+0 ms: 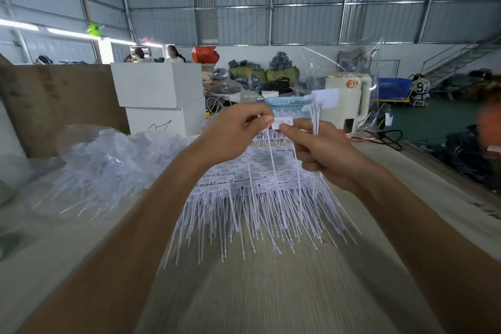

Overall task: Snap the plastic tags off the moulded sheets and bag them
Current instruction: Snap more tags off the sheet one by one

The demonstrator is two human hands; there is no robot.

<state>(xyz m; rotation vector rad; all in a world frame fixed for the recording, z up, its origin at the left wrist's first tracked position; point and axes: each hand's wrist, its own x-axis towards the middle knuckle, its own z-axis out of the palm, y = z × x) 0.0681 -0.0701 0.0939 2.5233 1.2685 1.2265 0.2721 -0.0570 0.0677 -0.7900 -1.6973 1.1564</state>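
A stack of white moulded tag sheets [260, 184] lies on the wooden table, their thin tails fanning toward me. Both hands are raised above it. My left hand [233, 133] pinches one end of a small white tag head [282, 122] between thumb and forefinger. My right hand [322, 152] pinches the other end of that tag and also grips a bundle of loose tags [317, 114], whose white heads stick up above the fist and whose tails hang below it. A clear plastic bag [108, 163] filled with tags lies to the left.
White boxes [160, 89] and a brown board [62, 106] stand behind the bag. A blue basket [284, 102], a cream kettle [349, 100] and a hanging clear bag [352, 68] sit at the back. A person [485, 144] is at the right edge.
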